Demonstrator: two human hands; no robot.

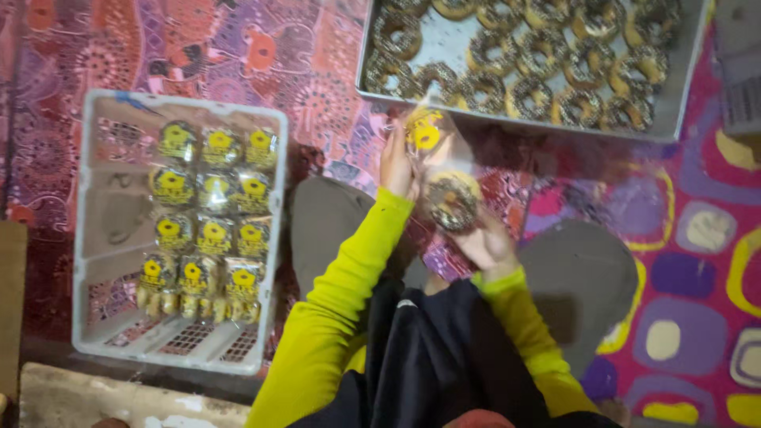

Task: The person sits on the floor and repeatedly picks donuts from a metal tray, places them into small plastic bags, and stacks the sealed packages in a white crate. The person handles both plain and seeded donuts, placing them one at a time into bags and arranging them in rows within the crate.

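The floor is covered by a patterned mat (238,55) in red, purple and yellow. A metal tray (682,87) of sprinkled doughnuts is set on it just beyond the grip. A white crate (95,238), filled with rows of bagged doughnuts, is placed on the mat well to the left of the grip. A pale slab (119,400) is seen nearer, below the crate.

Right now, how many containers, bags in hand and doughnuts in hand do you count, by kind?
White plastic crate of bagged doughnuts: 1
Metal tray of sprinkled doughnuts: 1
Clear bag in the left hand: 1
Sprinkled doughnut in the right hand: 1
Total: 4
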